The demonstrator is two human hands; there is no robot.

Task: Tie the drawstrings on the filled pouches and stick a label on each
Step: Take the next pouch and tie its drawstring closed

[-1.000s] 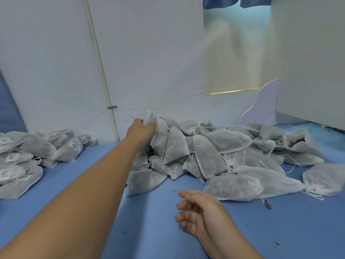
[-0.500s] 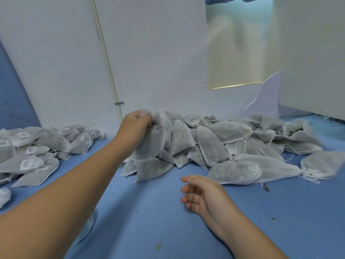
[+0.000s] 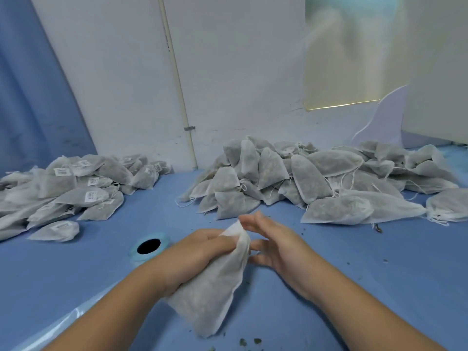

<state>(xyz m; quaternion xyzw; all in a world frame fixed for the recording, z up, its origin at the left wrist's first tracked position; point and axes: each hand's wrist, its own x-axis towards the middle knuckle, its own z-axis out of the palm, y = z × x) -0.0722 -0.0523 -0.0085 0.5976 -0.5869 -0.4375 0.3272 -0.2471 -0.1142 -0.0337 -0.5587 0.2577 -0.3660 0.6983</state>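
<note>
My left hand point(image 3: 197, 252) grips a filled white mesh pouch point(image 3: 215, 297) near its neck, holding it just above the blue table. The pouch's gathered top sticks up between my two hands. My right hand point(image 3: 273, 244) is beside that top with straight fingers touching it. A heap of unlabelled filled pouches point(image 3: 316, 178) lies at the back right. A second heap, of pouches with white labels point(image 3: 71, 188), lies at the back left. A roll of labels with a blue rim point(image 3: 148, 248) sits on the table left of my left hand.
The blue table point(image 3: 379, 274) carries small dark crumbs near the front and right. A white wall with a thin pipe point(image 3: 177, 84) stands behind the heaps. A blue curtain point(image 3: 33, 97) hangs at the far left. Clear plastic film point(image 3: 63, 323) lies at the front left.
My left hand took a pouch from the unlabelled heap and drew it back in front of me. My right hand rose from the table to the pouch's top. The view swung left.
</note>
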